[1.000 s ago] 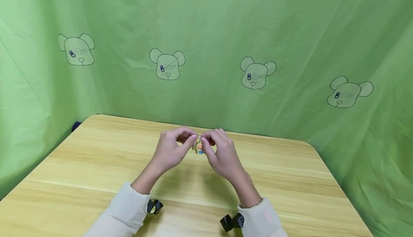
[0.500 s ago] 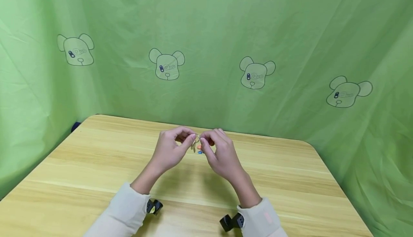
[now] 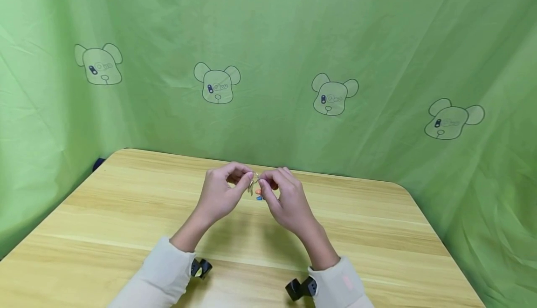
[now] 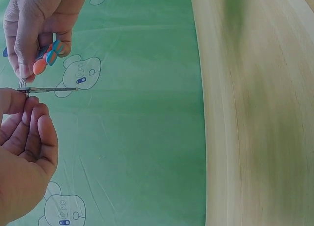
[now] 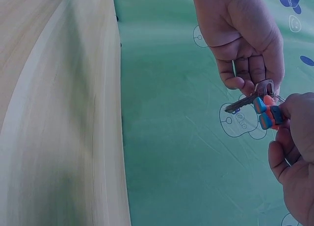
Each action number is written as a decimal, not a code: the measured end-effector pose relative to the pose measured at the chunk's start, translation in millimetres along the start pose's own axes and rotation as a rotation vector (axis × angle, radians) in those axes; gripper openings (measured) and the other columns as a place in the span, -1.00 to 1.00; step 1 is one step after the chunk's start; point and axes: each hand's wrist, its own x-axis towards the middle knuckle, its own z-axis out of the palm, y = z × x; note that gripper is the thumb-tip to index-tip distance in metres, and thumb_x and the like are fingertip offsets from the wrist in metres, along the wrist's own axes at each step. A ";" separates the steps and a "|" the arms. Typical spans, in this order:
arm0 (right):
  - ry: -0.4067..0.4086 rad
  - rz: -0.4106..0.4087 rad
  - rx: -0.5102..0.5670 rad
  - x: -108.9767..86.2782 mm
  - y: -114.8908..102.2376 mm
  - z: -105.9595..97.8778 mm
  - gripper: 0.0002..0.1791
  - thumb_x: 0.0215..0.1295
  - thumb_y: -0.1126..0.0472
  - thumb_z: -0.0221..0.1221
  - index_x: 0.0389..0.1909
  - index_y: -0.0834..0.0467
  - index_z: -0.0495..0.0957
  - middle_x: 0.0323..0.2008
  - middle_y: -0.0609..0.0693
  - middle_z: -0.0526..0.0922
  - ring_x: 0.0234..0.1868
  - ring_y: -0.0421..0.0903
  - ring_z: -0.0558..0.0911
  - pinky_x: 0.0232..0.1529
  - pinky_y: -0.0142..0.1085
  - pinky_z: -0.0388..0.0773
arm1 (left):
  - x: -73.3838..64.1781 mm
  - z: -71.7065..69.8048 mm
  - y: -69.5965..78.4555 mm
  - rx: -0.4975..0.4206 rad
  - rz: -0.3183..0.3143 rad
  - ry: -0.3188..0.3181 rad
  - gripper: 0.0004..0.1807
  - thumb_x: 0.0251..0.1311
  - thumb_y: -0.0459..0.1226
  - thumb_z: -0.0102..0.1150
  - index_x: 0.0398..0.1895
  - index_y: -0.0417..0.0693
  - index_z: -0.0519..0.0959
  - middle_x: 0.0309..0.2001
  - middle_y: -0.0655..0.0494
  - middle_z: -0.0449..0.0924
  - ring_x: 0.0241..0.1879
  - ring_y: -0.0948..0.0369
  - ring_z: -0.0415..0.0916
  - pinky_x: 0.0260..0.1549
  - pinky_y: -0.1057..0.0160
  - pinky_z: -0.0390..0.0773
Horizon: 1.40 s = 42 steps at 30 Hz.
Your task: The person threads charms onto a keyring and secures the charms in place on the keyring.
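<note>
In the head view both hands meet over the far part of the table, holding a small metal key ring [image 3: 257,175] between them. My left hand [image 3: 220,191] pinches one side of it with thumb and index finger, right where the keys hang. Below those fingertips dangle the brass-coloured keys [image 3: 251,188]; the right wrist view shows a key [image 5: 243,103] with its toothed blade pointing away. My right hand [image 3: 287,196] pinches the ring's other side. An orange and blue rubbery charm [image 4: 49,55] hangs by the right fingers, partly covered by them.
A light wood-grain table [image 3: 126,215] with rounded far corners lies under the hands. Green cloth [image 3: 268,28] printed with bear heads rises behind it and at both sides. Black wrist cameras [image 3: 201,268] sit at the pale sleeve cuffs [image 3: 168,266].
My left hand has shifted slightly left and up, and the keys have moved with it. More of the ring shows between the fingertips. My right hand has barely moved.
</note>
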 end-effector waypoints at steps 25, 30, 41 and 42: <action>-0.036 0.058 -0.010 -1.7 1.7 0.2 -0.96 0.41 0.41 0.20 -0.22 0.25 0.62 -0.39 -0.06 0.59 -0.29 -0.15 0.52 -0.30 -0.26 0.56 | 0.0 0.3 -1.3 0.000 -0.038 -0.052 -0.96 0.35 -0.37 0.28 -0.24 -0.13 0.70 -0.43 0.17 0.71 -0.47 0.28 0.60 -0.41 0.24 0.67; -0.035 0.057 -0.024 -1.7 2.7 -0.3 -0.95 0.42 0.41 0.19 -0.23 0.24 0.61 -0.39 -0.06 0.59 -0.27 -0.15 0.52 -0.29 -0.24 0.57 | 0.2 0.0 -0.8 0.002 -0.049 -0.077 -0.96 0.34 -0.37 0.28 -0.27 -0.13 0.70 -0.45 0.16 0.70 -0.49 0.27 0.60 -0.44 0.27 0.66; -0.035 0.055 -0.049 -1.2 3.9 0.2 -0.95 0.41 0.41 0.21 -0.26 0.23 0.60 -0.35 -0.02 0.61 -0.27 -0.05 0.56 -0.27 -0.24 0.59 | -0.2 0.2 -3.1 0.005 -0.031 -0.122 -0.97 0.32 -0.37 0.31 -0.22 -0.15 0.68 -0.44 0.18 0.71 -0.50 0.28 0.59 -0.46 0.24 0.65; -0.034 0.053 -0.051 -1.1 4.0 0.3 -0.95 0.41 0.41 0.21 -0.26 0.24 0.61 -0.35 -0.02 0.62 -0.27 -0.03 0.57 -0.27 -0.24 0.59 | -0.2 0.1 -3.3 0.005 -0.029 -0.124 -0.97 0.33 -0.36 0.31 -0.23 -0.15 0.68 -0.44 0.18 0.71 -0.50 0.29 0.59 -0.46 0.25 0.65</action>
